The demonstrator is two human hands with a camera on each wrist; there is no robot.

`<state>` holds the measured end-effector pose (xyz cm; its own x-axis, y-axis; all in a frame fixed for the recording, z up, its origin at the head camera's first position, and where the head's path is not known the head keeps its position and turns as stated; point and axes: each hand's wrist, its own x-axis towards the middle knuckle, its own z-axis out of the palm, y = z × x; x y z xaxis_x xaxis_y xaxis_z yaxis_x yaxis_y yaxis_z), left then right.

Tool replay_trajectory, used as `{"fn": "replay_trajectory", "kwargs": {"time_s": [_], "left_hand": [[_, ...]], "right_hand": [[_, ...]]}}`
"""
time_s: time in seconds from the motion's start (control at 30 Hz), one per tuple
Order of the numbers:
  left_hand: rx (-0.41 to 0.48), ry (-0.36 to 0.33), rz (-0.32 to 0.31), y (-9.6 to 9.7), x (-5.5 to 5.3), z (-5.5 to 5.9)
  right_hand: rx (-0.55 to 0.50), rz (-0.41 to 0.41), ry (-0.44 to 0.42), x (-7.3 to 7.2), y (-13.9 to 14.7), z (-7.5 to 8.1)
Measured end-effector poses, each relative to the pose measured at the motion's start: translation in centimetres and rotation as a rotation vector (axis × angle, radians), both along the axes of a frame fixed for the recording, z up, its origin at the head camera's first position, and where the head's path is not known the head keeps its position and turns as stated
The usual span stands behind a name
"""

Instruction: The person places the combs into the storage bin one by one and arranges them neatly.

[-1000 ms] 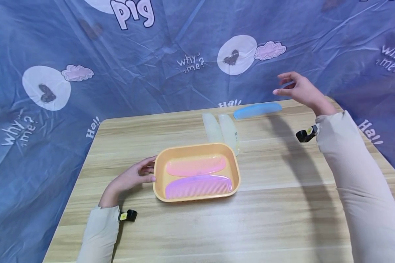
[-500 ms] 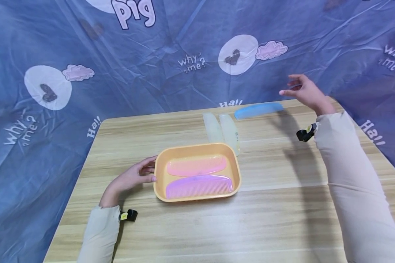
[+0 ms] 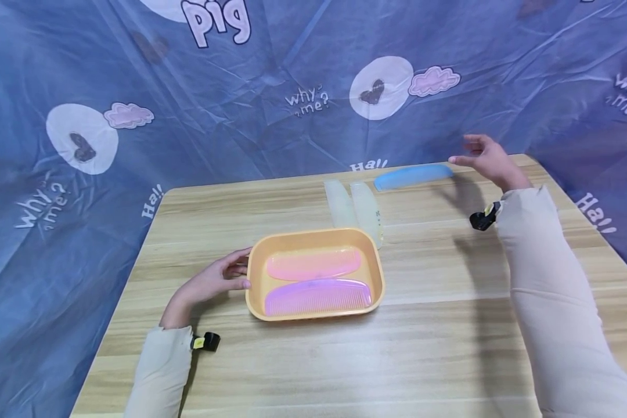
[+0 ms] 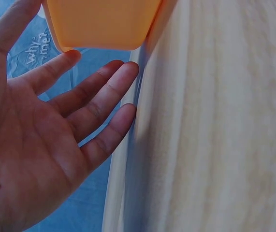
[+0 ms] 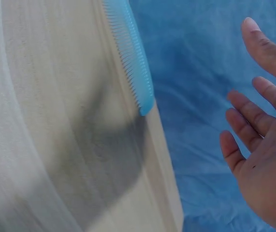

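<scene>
An orange plastic box point(image 3: 378, 273) sits mid-table, holding a pink comb point(image 3: 313, 265) and a purple comb point(image 3: 319, 295) side by side. My left hand point(image 3: 216, 278) touches the box's left end with thumb and index finger; its other fingers are loosely extended in the left wrist view. At the table's far edge lies a blue comb point(image 3: 414, 176). My right hand point(image 3: 491, 161) hovers just right of that comb, apart from it, fingers slightly bent and holding nothing. In the right wrist view the blue comb point(image 5: 133, 53) lies teeth toward the table's middle.
Two pale translucent combs point(image 3: 339, 203) lie behind the box; the box hides the lower end of the left one. A blue printed cloth point(image 3: 240, 128) hangs behind the wooden table point(image 3: 423, 348). Each wrist wears a black camera point(image 3: 483, 217).
My right hand has shifted right and lowered toward the table near the blue comb's right end. The left hand and the box have stayed put; the whole view has drifted slightly.
</scene>
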<state>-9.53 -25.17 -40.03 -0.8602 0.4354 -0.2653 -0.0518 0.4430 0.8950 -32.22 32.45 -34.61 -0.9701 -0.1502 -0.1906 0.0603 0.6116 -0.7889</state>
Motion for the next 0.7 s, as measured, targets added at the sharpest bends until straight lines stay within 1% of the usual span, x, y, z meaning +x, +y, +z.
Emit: {"fn": "replay_trajectory", "kwargs": {"time_s": [0.23, 0.43, 0.7], "left_hand": [[-0.017, 0.002, 0.002, 0.0, 0.0, -0.1], [0.003, -0.001, 0.002, 0.1, 0.0, 0.0], [0.009, -0.003, 0.01, 0.2, 0.1, 0.1]], "right_hand": [[-0.016, 0.005, -0.011, -0.1, 0.1, -1.4], [-0.01, 0.021, -0.018, -0.1, 0.0, -2.2], [0.0, 0.019, -0.055, -0.2, 0.2, -3.5]]}}
